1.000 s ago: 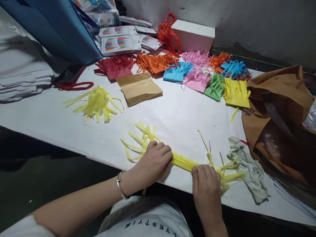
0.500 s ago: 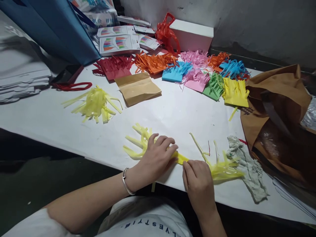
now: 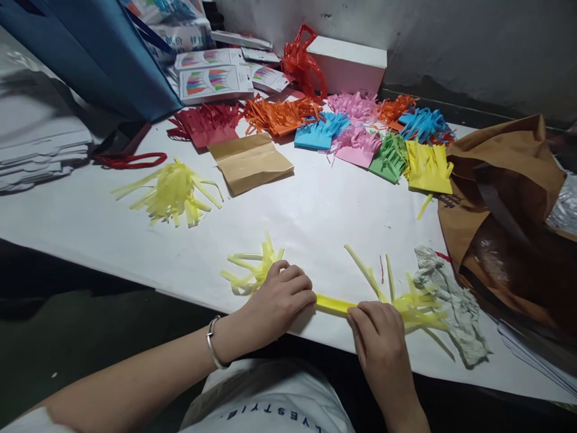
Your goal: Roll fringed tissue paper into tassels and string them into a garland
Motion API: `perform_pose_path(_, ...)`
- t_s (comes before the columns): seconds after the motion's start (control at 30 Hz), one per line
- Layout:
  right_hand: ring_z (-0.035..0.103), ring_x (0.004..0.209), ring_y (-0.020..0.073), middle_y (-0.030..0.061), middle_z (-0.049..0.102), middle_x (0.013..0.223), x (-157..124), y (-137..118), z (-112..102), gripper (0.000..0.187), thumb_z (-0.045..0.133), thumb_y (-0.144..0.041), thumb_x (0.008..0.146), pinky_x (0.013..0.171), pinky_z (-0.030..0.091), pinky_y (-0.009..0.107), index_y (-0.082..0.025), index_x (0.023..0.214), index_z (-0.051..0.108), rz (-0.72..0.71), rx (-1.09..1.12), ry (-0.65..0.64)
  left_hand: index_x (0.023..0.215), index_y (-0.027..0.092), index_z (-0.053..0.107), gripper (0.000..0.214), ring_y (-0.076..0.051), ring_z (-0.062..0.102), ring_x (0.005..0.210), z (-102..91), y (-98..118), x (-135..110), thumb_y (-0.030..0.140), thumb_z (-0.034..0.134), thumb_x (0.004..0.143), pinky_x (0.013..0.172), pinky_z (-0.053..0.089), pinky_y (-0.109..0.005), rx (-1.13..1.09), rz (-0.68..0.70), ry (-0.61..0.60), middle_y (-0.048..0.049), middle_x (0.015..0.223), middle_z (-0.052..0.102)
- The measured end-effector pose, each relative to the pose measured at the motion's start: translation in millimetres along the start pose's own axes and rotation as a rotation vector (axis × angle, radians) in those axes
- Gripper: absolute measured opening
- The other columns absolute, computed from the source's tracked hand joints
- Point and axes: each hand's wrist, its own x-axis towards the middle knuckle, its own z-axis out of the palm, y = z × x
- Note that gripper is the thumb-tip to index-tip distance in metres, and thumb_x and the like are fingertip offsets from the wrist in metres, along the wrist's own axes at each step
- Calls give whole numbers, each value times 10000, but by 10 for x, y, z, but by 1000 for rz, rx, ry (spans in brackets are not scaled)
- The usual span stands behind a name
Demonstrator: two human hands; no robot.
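Note:
A yellow tissue-paper tassel (image 3: 334, 304) stretches between my hands near the table's front edge. Its middle is rolled into a narrow band, and loose fringe spreads out at both ends. My left hand (image 3: 282, 300) is closed on the left part of the band, with strips fanning out beyond it. My right hand (image 3: 381, 337) pinches the band's right part; its fringe reaches toward a crumpled greyish cloth (image 3: 455, 307). A short red string (image 3: 382, 269) lies just behind the right hand. Another yellow tassel (image 3: 174, 189) rests farther back on the left.
Folded fringed paper bundles (image 3: 315, 129) in several colours line the back of the white table (image 3: 311, 204). Before them lies a brown paper piece (image 3: 250, 162). An open brown bag (image 3: 500, 156) stands right, a blue bag (image 3: 103, 60) back left, beside flat printed packs (image 3: 216, 81).
My hands have moved apart, so more of the rolled yellow band shows between them. The right hand has shifted right, and the left slightly left and nearer. Both keep hold of the tassel.

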Motion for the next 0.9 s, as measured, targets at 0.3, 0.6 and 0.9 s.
perform_pose_path(0.3, 597, 900, 242, 66, 672, 906, 79, -82, 8, 73, 563, -202, 967, 974, 348, 499, -192, 911, 609, 213, -312, 110, 803, 175, 569, 170, -203, 524, 791, 128, 96, 121, 175, 481, 949, 791, 331, -400, 163, -241, -36, -43, 878, 606)
perform_pose_path(0.6, 586, 824, 168, 17, 655, 845, 196, -126, 123, 124, 515, -122, 975, 954, 359, 391, -192, 928, 606, 16, 13, 8, 906, 201, 615, 119, -217, 548, 950, 44, 86, 75, 149, 519, 953, 948, 312, -452, 42, -68, 38, -46, 1035, 641)
perform_pose_path(0.9, 559, 832, 172, 24, 639, 863, 196, -137, 145, 141, 479, -124, 991, 960, 342, 402, -194, 958, 596, 8, 46, -39, 950, 183, 605, 129, -196, 551, 960, 113, -1, 107, 134, 491, 985, 953, 318, -400, -26, 61, -22, -44, 1022, 677)
